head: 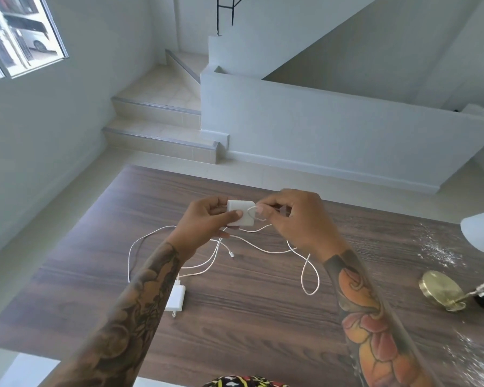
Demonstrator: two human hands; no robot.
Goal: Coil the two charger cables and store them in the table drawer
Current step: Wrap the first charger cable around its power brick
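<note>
Both forearms are reaching forward from the lower edge of the view and converging toward the middle, wrists raised. The left hand (pixel 207 219) is gripping the charger (pixel 242 212), its thumb lying across the near face and its fingers curling behind. The right hand (pixel 294 216) is facing it, just beside, its thumb and forefinger pinching the cable (pixel 253 213) at a small loop against the charger's right edge, the remaining fingers curling into the palm. Both forearms are bare and tattooed.
</note>
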